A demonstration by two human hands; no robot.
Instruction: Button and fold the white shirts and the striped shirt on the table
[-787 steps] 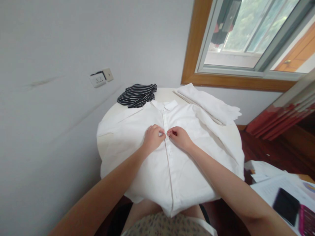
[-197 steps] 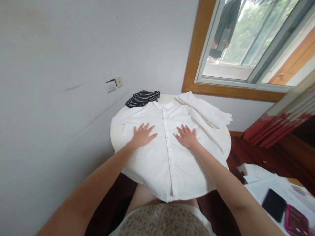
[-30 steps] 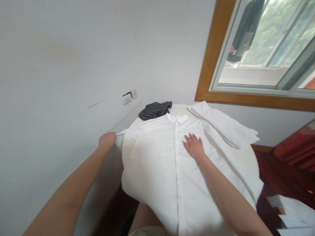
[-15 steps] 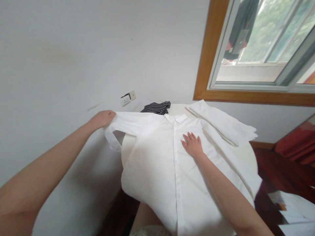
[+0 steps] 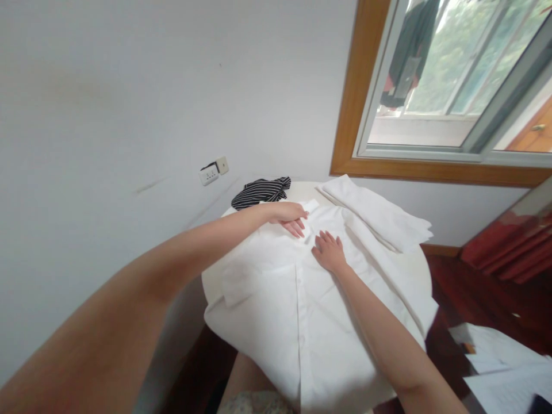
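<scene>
A white button-up shirt (image 5: pixel 276 322) lies front up over a round white table (image 5: pixel 425 267), its lower part hanging toward me. My left hand (image 5: pixel 292 218) is at the collar, palm partly turned up, with the sleeve at its fingers. That sleeve lies folded across the chest; the exact grip is partly hidden. Just to the right, my right hand (image 5: pixel 329 251) rests flat on the shirt's chest with its fingers spread. The other sleeve runs down along the shirt's right side.
A folded white garment (image 5: pixel 375 210) lies at the table's back right, and a black-and-white striped cloth (image 5: pixel 261 192) at its back left. Behind stand a wall with a socket (image 5: pixel 209 174) and a wood-framed window (image 5: pixel 345 132). White papers (image 5: pixel 509 368) are at lower right.
My left hand has swung right from beyond the table's left edge to the collar, bringing the sleeve over the chest. My right hand stays on the chest. The view has shifted slightly.
</scene>
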